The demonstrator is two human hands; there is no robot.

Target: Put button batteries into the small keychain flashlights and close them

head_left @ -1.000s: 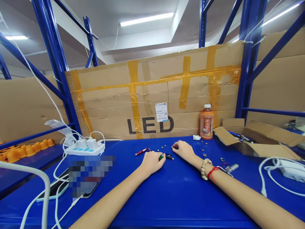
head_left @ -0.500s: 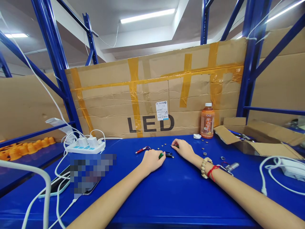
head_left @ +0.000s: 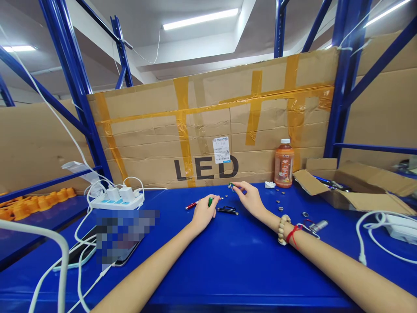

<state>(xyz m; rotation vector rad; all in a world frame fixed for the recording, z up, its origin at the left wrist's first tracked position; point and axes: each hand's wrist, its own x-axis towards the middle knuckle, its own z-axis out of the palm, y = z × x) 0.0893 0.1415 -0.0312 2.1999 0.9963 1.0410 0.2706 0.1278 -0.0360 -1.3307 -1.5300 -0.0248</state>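
Well to the left of the orange drink bottle (head_left: pixel 283 163), both hands work over the blue tabletop (head_left: pixel 241 261). The left hand (head_left: pixel 202 214) is curled into a loose fist around a small green tube (head_left: pixel 210 201). Only the tube's tip pokes out between thumb and forefinger, and the rest is hidden in the palm. The right hand (head_left: pixel 251 198), nearer the bottle, has thumb and forefinger pinched on a tiny green-and-silver part (head_left: pixel 231 185), with the other fingers loose. The part is held a little above the table and is too small to make out. Between the 2 hands, left of the bottle, a black clip-like piece (head_left: pixel 227 210) lies flat, touching neither hand. Further left of the bottle, a red pen-shaped thing (head_left: pixel 192 204) lies partly behind the left knuckles. Small round metal pieces (head_left: pixel 279 202) are scattered just in front of the bottle, and what they are cannot be told. Right of the bottle, an open cardboard box (head_left: pixel 352 193) hides most of its contents. Far left of the bottle, a blurred patch (head_left: pixel 125 232) covers whatever lies there.
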